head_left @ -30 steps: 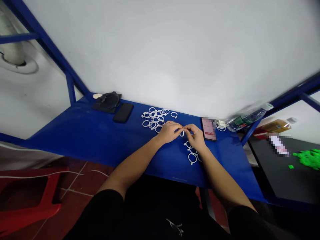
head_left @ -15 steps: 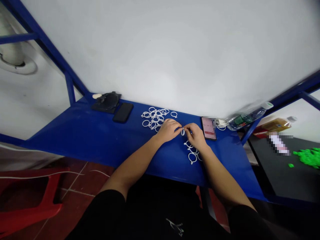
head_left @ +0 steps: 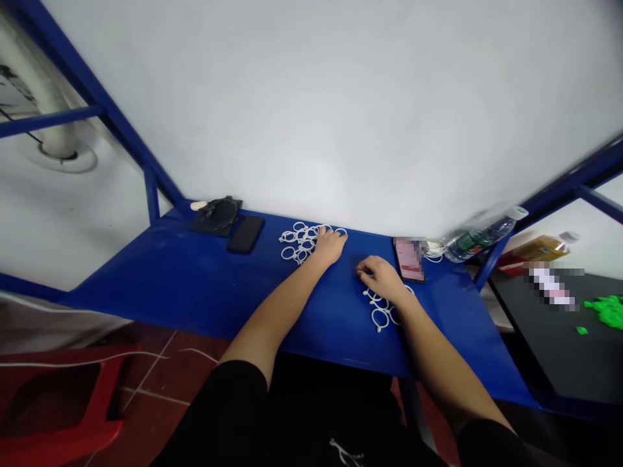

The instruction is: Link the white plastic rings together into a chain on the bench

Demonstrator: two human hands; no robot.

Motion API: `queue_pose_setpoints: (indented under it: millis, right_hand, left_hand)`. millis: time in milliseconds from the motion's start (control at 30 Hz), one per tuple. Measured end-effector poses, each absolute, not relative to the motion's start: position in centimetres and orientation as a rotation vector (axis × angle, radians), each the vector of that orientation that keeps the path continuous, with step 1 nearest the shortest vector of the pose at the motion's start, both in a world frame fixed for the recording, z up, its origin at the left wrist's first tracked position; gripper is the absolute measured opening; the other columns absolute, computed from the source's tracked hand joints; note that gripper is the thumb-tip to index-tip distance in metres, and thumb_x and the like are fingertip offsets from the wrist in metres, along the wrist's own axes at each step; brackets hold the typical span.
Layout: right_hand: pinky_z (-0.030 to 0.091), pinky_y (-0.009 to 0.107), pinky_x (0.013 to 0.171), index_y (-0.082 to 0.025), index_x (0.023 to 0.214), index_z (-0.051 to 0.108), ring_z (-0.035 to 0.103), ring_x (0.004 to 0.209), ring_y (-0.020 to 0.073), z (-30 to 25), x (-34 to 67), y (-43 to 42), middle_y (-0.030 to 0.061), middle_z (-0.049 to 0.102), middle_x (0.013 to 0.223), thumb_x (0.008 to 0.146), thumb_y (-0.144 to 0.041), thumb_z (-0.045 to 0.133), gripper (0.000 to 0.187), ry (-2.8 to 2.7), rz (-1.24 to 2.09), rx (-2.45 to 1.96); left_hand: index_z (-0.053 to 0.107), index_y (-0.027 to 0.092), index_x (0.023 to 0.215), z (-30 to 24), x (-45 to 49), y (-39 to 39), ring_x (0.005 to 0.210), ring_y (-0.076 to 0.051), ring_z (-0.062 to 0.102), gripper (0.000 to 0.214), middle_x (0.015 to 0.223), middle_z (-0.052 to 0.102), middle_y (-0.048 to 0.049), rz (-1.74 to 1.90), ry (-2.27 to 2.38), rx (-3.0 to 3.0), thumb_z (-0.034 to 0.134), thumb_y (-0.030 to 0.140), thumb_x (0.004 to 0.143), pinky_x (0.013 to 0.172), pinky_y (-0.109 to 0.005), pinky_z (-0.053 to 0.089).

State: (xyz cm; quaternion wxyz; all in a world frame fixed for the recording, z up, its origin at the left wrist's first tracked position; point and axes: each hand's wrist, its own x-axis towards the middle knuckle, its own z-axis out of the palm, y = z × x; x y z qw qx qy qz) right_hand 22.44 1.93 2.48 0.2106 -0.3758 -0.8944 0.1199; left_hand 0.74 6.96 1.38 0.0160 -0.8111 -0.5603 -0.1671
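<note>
My left hand [head_left: 331,245] reaches over the right side of a pile of white plastic rings [head_left: 288,253], each with a small knob. Its fingers are apart and point down at a white ring [head_left: 342,231] by the wall; whether they touch it I cannot tell. Nearer to me, my right hand [head_left: 382,275] hovers above a smaller group of white rings [head_left: 380,318]. Its fingers are loosely bent, the thumb stands apart, and nothing shows between them. The hand and wrist partly cover this group.
On the blue table [head_left: 195,279], a black phone [head_left: 246,234] and a black plastic bag [head_left: 219,214] lie at left. At right are a lit phone [head_left: 409,259], a white cable [head_left: 435,251] and a clear bottle [head_left: 481,237]. Green pieces [head_left: 610,311] lie on a dark table [head_left: 559,344].
My hands have come apart. The left moved left and away from me to the ring pile; the right stayed near the smaller group. The ring between them is no longer there. The view shifted slightly.
</note>
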Motion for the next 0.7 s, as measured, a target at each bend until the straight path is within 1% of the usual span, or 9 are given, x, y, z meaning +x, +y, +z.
queue_pose_setpoints:
  millis: [67,133,233,267,300,367,433,600,700]
  right_hand:
    - [0.052,0.039,0.085,-0.022,0.1,0.069,0.066,0.09,0.0248,2.3,22.6,2.0,0.0068,0.072,0.093,0.094,-0.021,0.061,0.011,-2.43,0.297,-1.076]
    - [0.054,0.04,0.084,-0.022,0.113,0.069,0.068,0.092,0.0258,2.1,22.8,2.1,0.0084,0.074,0.1,0.096,-0.025,0.06,0.02,-2.34,0.264,-1.124]
    - [0.057,0.041,0.082,-0.022,0.126,0.065,0.07,0.093,0.0261,1.9,22.7,2.0,0.0094,0.075,0.105,0.099,-0.029,0.058,0.029,-2.178,0.244,-1.155]
    - [0.058,0.041,0.083,-0.023,0.126,0.066,0.071,0.092,0.0259,1.9,22.6,1.9,0.0093,0.075,0.105,0.1,-0.031,0.058,0.028,-2.139,0.248,-1.135]
    - [0.059,0.041,0.083,-0.023,0.124,0.067,0.072,0.093,0.0254,2.0,22.4,1.7,0.0089,0.076,0.105,0.101,-0.032,0.058,0.026,-2.114,0.256,-1.098]
    - [0.059,0.04,0.086,-0.025,0.118,0.07,0.073,0.094,0.024,2.3,22.0,1.3,0.0078,0.077,0.105,0.103,-0.033,0.058,0.021,-2.102,0.27,-0.997]
    - [0.059,0.039,0.087,-0.025,0.112,0.072,0.073,0.096,0.0228,2.6,21.7,0.9,0.0068,0.078,0.104,0.104,-0.03,0.055,0.019,-2.086,0.263,-0.935]
    - [0.059,0.038,0.085,-0.026,0.106,0.072,0.074,0.092,0.0219,2.8,21.5,0.8,0.0056,0.078,0.099,0.103,-0.029,0.057,0.016,-2.041,0.276,-0.943]
    - [0.059,0.035,0.081,-0.025,0.104,0.071,0.073,0.088,0.0208,2.7,21.4,0.8,0.0053,0.077,0.097,0.104,-0.029,0.056,0.015,-2.027,0.333,-0.947]
  left_hand:
    - [0.076,0.021,0.115,1.6,0.9,7.3,0.112,-0.031,0.064,0.035,0.111,0.076,-0.0145,-0.512,-1.713,-2.559,0.048,0.009,0.098,0.108,-0.054,0.037]
    - [0.078,0.02,0.111,1.7,1.3,6.8,0.109,-0.03,0.065,0.031,0.105,0.076,-0.0138,-0.59,-1.674,-2.607,0.051,0.01,0.098,0.105,-0.052,0.04]
    - [0.072,0.021,0.127,1.5,2.0,4.6,0.104,-0.026,0.067,0.032,0.107,0.076,-0.0099,-0.988,-1.66,-2.683,0.056,0.016,0.1,0.098,-0.044,0.048]
    - [0.07,0.022,0.131,1.3,2.2,3.7,0.103,-0.023,0.068,0.034,0.108,0.076,-0.008,-1.186,-1.661,-2.699,0.057,0.017,0.1,0.096,-0.041,0.051]
    - [0.071,0.022,0.129,1.2,2.4,2.9,0.102,-0.021,0.069,0.033,0.106,0.077,-0.0066,-1.38,-1.656,-2.706,0.059,0.017,0.1,0.095,-0.037,0.053]
    - [0.075,0.022,0.121,0.8,2.6,1.5,0.096,-0.018,0.071,0.027,0.103,0.078,-0.0052,-1.67,-1.664,-2.685,0.063,0.017,0.097,0.089,-0.033,0.056]
    - [0.078,0.022,0.112,0.7,2.5,0.8,0.091,-0.018,0.074,0.021,0.101,0.079,-0.0049,-1.828,-1.673,-2.658,0.068,0.017,0.095,0.085,-0.031,0.058]
    - [0.081,0.023,0.094,0.7,2.2,0.9,0.088,-0.02,0.077,0.006,0.094,0.081,-0.0038,-1.832,-1.602,-2.67,0.076,0.024,0.092,0.087,-0.034,0.059]
    - [0.08,0.023,0.091,0.7,2.2,0.9,0.087,-0.02,0.076,0.005,0.092,0.081,-0.0031,-1.748,-1.569,-2.636,0.076,0.025,0.092,0.088,-0.036,0.056]
